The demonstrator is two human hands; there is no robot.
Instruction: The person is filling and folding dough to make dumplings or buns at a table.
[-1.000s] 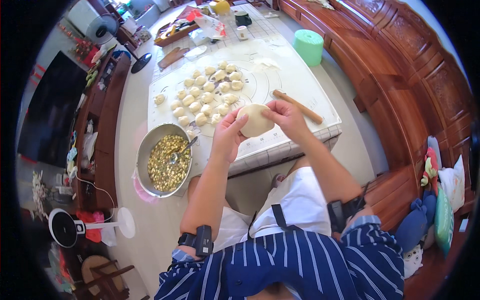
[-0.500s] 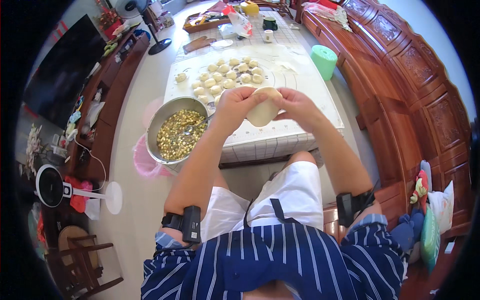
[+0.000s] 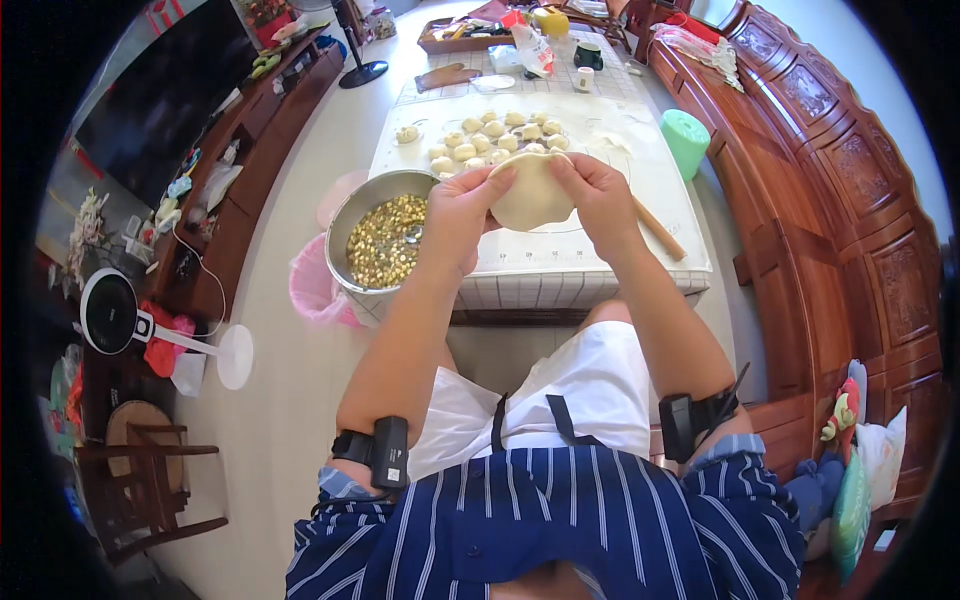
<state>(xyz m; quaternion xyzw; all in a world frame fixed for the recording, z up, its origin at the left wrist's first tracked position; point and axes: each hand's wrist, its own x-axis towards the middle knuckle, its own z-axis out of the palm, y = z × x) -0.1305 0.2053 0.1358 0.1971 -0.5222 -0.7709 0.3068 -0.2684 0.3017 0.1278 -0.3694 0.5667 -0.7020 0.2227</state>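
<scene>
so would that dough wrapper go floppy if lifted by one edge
Probably: the dough wrapper looks thin and soft, so it should droop. It's likely light, being a single round sheet. Its thin rim might stretch or tear if pulled.

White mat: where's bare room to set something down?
Widest: right side of the mat, between dumpling cluster and right edge, beyond the rolling pin; part is powdery. Smaller: between lone dumpling and metal bowl. Crowded: mid-mat with the cluster, and the front, where left hand and right hand hold a dough round.
</scene>
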